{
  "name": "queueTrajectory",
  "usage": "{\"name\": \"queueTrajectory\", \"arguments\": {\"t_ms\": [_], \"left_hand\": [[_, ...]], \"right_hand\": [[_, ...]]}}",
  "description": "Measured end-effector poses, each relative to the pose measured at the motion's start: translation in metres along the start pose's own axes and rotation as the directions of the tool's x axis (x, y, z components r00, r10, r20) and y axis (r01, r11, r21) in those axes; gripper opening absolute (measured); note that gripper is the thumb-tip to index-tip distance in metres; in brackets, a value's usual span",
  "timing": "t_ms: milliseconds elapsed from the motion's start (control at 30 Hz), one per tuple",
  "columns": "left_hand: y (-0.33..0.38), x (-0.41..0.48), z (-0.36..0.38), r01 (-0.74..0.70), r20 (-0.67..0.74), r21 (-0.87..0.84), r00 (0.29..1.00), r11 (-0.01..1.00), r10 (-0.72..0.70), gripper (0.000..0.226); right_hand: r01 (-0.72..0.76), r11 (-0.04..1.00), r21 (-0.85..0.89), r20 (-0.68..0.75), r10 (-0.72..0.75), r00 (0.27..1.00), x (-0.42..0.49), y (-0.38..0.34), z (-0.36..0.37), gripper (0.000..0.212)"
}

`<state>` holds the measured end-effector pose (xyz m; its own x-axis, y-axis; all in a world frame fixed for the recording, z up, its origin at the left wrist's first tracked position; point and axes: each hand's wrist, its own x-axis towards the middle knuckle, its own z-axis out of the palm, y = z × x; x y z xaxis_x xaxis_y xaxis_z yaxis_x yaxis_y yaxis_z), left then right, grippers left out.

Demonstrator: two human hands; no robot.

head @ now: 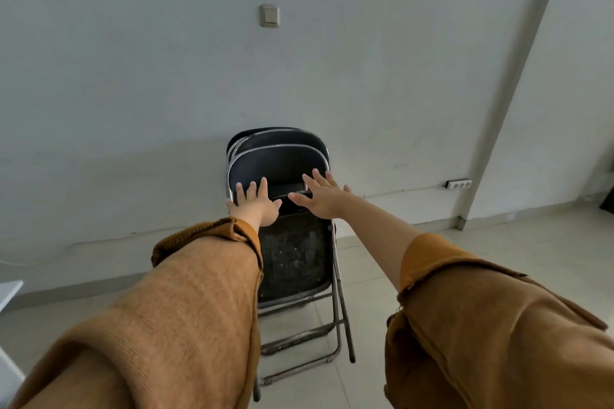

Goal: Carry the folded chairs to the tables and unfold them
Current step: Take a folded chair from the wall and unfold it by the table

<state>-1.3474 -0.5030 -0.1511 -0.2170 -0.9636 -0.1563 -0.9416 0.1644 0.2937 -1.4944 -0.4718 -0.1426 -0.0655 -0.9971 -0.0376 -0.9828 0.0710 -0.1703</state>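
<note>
Several folded chairs [292, 256] with black padded backs and chrome frames lean stacked against the white wall, straight ahead of me. Both my arms, in mustard-brown sleeves, stretch out toward them. My left hand [255, 201] has straight spread fingers in front of the left side of the front chair's backrest. My right hand [320, 196] is spread the same way in front of the backrest's lower right part. Neither hand grips anything. Whether the fingertips touch the chair cannot be told.
The wall [133, 109] behind the chairs carries a light switch [269, 15]. A power strip [459, 184] with a cable sits low on the right, beside a grey pipe [505, 86]. Pale floor tiles [465, 252] lie around. A white edge [8, 292] shows at far left.
</note>
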Motion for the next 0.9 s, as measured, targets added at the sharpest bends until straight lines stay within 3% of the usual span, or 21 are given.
{"name": "queueTrajectory", "arguments": {"t_ms": [233, 533, 900], "left_hand": [[0.029, 0.123, 0.004, 0.028, 0.023, 0.025, 0.999, 0.999, -0.029, 0.064], [0.051, 0.259, 0.024, 0.226, -0.004, -0.041, 0.974, 0.973, -0.226, 0.063], [0.102, 0.388, 0.062, 0.578, 0.046, -0.249, 0.808, 0.777, -0.587, 0.064]], "right_hand": [[0.031, 0.998, 0.058, 0.031, -0.032, 0.999, 0.12, 0.044, -0.005, 0.074], [0.18, 0.982, 0.058, 0.095, -0.185, 0.978, 0.269, 0.093, 0.004, 0.072], [0.494, 0.869, 0.018, 0.26, -0.481, 0.837, 0.431, 0.145, 0.001, 0.072]]}}
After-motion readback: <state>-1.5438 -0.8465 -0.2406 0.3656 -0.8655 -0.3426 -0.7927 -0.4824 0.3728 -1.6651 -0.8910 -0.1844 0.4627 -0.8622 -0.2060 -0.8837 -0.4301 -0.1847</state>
